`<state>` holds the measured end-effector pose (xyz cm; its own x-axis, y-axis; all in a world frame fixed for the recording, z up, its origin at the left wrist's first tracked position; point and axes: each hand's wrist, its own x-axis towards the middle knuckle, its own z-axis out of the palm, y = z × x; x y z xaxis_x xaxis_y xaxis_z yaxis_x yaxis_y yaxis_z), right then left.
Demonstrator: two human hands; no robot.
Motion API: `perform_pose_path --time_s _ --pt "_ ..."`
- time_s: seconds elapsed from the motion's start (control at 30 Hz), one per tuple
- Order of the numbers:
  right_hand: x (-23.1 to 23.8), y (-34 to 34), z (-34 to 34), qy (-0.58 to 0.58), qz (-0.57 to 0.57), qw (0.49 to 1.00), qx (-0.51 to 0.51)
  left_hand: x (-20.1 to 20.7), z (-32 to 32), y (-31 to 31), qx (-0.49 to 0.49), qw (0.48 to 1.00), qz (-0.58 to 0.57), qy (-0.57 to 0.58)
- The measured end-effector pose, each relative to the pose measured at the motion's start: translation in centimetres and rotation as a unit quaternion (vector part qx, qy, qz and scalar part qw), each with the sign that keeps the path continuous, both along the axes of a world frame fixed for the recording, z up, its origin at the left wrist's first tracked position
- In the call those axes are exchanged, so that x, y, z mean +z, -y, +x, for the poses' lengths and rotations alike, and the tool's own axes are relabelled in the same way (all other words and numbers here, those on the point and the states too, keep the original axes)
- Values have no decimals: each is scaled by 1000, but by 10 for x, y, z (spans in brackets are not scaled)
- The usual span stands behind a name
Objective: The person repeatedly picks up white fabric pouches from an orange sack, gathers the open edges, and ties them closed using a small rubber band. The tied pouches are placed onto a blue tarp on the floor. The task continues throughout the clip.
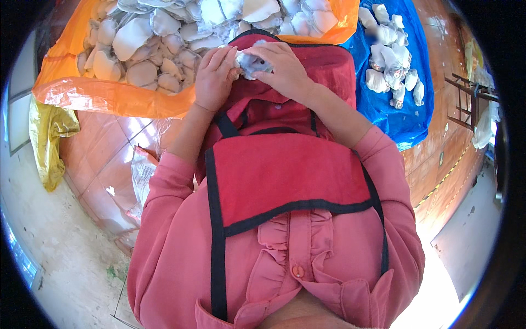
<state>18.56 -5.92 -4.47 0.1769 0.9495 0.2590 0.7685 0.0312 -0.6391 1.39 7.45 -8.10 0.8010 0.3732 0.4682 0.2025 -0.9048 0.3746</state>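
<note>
A small pale grey-white soft piece [255, 66], seemingly fabric, is held between my two hands above my lap. My left hand [215, 74] pinches its left edge with fingers bent together. From the right, my right hand [286, 70] curves thumb and fingers around it, and a dark hollow or fold shows in its middle. What exactly the piece is cannot be made out. Beneath both hands lies the red apron [290, 170] with black edging. Just beyond is a heap of flat, rounded white-grey pieces [148, 46] on an orange plastic sheet [120, 97].
To the right, a blue plastic sheet [383, 123] carries several plump white pieces [392, 63]. A yellow plastic bag [49, 145] lies on the left. A white printed sack [143, 175] rests on the tiled floor beside me. At far right stands a dark-framed rack or stool [466, 101].
</note>
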Motion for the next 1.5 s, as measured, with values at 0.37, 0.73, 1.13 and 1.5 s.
perform_pose_path --time_s 0.37,0.73,1.13,1.5 --pt "7 -23 9 88 -142 984 55 -12 -1 6 146 977 -123 97" --pt "19 -57 10 153 -312 936 49 -28 24 -7 139 977 -150 54" --pt "5 -64 27 71 -337 938 43 -19 6 4 136 988 15 66" --pt "5 -62 33 104 -335 936 24 -13 28 -44 -95 984 131 74"
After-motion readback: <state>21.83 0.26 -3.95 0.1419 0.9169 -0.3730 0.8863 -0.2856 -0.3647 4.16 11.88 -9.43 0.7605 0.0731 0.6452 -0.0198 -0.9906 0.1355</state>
